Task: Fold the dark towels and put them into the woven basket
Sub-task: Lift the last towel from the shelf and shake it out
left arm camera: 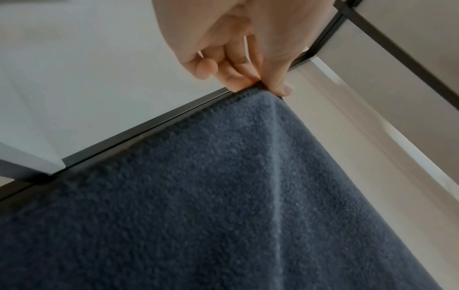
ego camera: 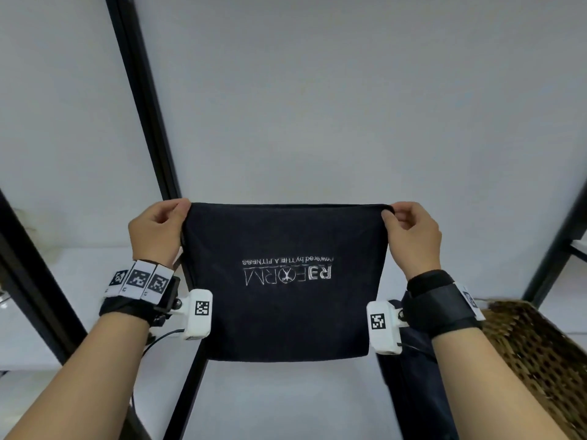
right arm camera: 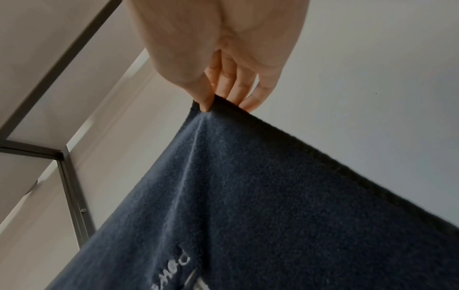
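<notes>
A dark navy towel [ego camera: 286,300] with white upside-down lettering hangs stretched in the air in front of me. My left hand [ego camera: 158,230] pinches its top left corner, and my right hand [ego camera: 409,230] pinches its top right corner. In the left wrist view the thumb and fingers of the left hand [left arm camera: 261,78] close on the corner of the towel [left arm camera: 198,196]. The right wrist view shows the right hand [right arm camera: 218,98] pinching the corner of the towel [right arm camera: 273,196] the same way. The woven basket [ego camera: 540,354] sits low at the right, with more dark cloth [ego camera: 413,376] beside it.
Black metal shelf posts [ego camera: 143,96] rise at the left and another post [ego camera: 562,236] stands at the right against a white wall. White shelf boards [ego camera: 63,271] lie at the left, and a white surface [ego camera: 286,401] lies below the towel.
</notes>
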`<state>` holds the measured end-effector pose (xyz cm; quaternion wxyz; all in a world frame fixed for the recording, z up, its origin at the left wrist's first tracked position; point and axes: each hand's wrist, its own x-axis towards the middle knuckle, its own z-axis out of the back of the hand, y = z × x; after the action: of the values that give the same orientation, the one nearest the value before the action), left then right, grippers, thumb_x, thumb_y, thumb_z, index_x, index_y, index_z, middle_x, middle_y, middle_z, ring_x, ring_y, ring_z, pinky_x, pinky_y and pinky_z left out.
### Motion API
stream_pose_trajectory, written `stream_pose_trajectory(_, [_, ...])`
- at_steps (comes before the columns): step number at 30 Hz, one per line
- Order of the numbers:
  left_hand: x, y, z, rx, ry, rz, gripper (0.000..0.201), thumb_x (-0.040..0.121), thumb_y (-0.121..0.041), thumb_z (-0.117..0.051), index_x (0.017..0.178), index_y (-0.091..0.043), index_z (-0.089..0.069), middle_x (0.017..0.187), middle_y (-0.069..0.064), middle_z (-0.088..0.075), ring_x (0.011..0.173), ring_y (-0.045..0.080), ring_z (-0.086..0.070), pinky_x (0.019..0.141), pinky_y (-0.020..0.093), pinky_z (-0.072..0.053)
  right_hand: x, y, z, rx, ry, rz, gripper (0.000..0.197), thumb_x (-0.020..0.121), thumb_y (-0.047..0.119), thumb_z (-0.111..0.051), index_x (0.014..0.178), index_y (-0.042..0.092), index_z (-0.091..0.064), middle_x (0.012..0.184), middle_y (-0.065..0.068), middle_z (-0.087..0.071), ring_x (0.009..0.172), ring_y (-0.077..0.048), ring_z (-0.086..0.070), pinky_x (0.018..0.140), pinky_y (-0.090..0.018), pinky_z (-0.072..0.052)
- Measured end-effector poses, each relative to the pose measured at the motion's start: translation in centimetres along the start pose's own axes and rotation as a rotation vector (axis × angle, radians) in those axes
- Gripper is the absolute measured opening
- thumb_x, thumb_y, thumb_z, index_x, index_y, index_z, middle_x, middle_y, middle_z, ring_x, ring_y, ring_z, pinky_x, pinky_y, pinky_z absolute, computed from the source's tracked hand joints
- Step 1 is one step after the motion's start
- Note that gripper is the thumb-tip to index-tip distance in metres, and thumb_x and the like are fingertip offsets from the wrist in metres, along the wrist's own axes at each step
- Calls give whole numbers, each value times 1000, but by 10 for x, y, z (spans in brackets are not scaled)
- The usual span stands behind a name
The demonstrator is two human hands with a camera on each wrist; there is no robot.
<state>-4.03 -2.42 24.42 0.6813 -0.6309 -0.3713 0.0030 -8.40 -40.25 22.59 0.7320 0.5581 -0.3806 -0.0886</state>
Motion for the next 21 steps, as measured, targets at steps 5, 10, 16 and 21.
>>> stream_pose_trajectory(5, [5, 12, -1, 178, 79, -20, 20, 85, -29, -71, 104, -29, -74, 65, -12, -65, 67, -5, -61, 85, 12, -47, 0, -8, 2, -70, 66, -46, 13, 88, 26, -65, 94, 37, -68, 87, 18, -68, 86, -1, -63, 84, -20, -47])
stream_pose_trajectory(10, [3, 28, -2, 424, 254, 71, 8, 85, -31, -69, 80, -26, -72, 54, -4, -68, 45, 7, -61, 69, 26, -54, 1, -30, -4, -60, 77, -166, 8, 84, 29, -66, 81, 35, -70, 77, 13, -71, 74, -7, -68, 82, -29, -53])
stream_pose_trajectory(16, [-9, 63, -19, 131, 371, 428, 10, 95, -10, -60, 93, -4, -53, 79, 10, -63, 69, 33, -73, 60, 30, -61, -1, -76, -27, 200, 164, -515, 10, 89, 1, -59, 96, 3, -67, 94, -14, -72, 83, -20, -75, 83, -38, -59])
stream_pose_trajectory(21, [-29, 101, -33, 55, 372, 512, 9, 99, -5, -49, 90, -7, -46, 71, 4, -48, 91, 33, -69, 89, 41, -55, -15, -109, -41, 297, 219, -592, 14, 94, -3, -55, 96, 7, -65, 103, -12, -68, 100, -21, -70, 89, -34, -56])
